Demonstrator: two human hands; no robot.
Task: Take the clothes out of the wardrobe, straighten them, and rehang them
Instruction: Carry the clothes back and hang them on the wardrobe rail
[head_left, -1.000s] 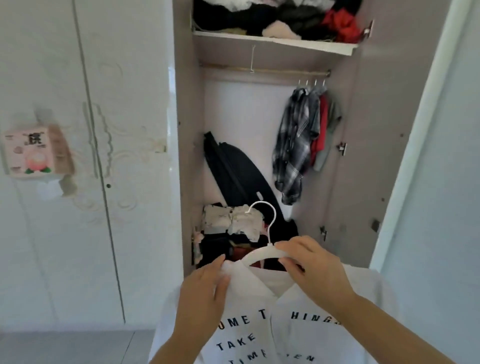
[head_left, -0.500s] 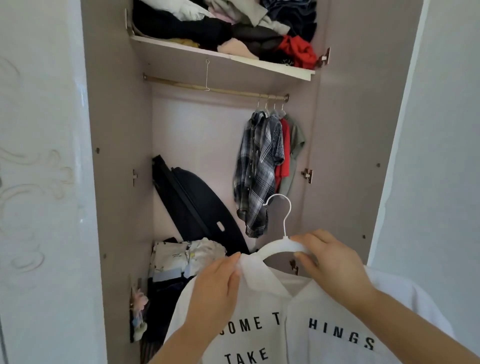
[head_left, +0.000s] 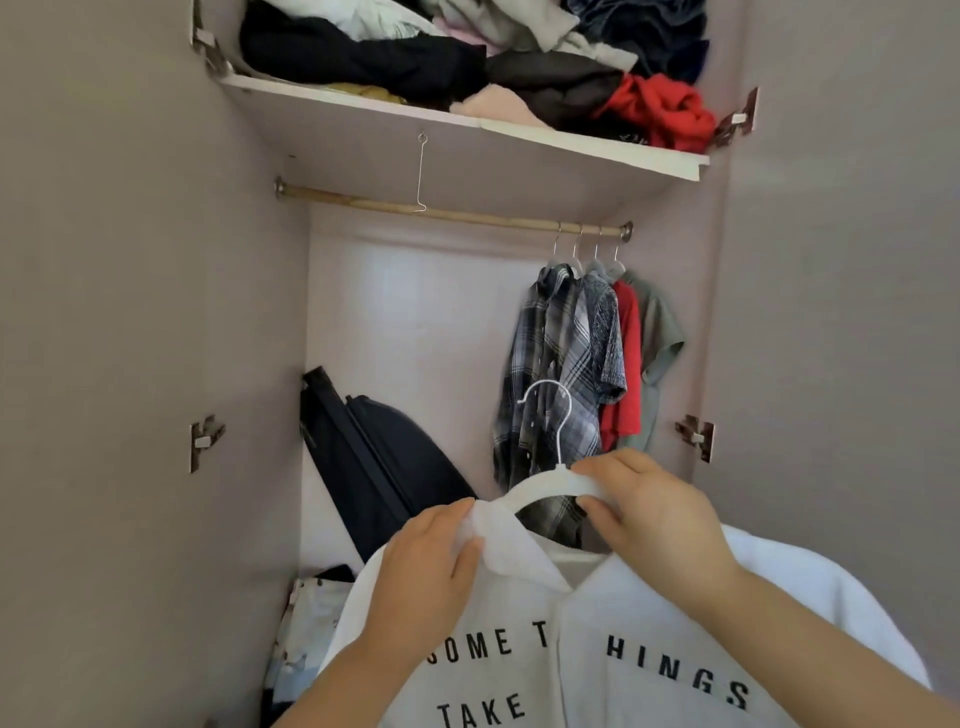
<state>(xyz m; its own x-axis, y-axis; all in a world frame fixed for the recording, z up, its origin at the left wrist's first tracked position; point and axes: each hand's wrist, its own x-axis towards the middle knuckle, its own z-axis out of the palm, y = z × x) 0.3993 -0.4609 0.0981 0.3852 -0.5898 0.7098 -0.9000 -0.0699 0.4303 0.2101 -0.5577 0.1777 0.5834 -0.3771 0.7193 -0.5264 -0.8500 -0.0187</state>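
The shirt (head_left: 649, 623), white with black lettering, sits on a white hanger (head_left: 545, 486) low in front of the open wardrobe, not yet on the rail (head_left: 467, 214). My right hand (head_left: 654, 519) grips the hanger's right arm just beside the neck, fingers over the top and thumb beneath. My left hand (head_left: 421, 577) pinches the left flap of the collar (head_left: 498, 535) where it lies over the hanger's other arm. I judge this to be the last straightening before rehanging. To do it well I would smooth that flap flat and check that both shoulders sit evenly, since the front gapes a little below the collar and the shirt could slide off one side once lifted. Then I would let the collar go and raise the hook (head_left: 550, 410), whose opening faces left, to the rail with the right hand. The hung clothes (head_left: 571, 364) bunch at the rail's right end, so I would aim just beside them. That spot is short of the wire hook (head_left: 422, 171) that drops from the shelf (head_left: 519, 135) to the rail. The shelf sits close over the rail, so the hook should go in from the front.
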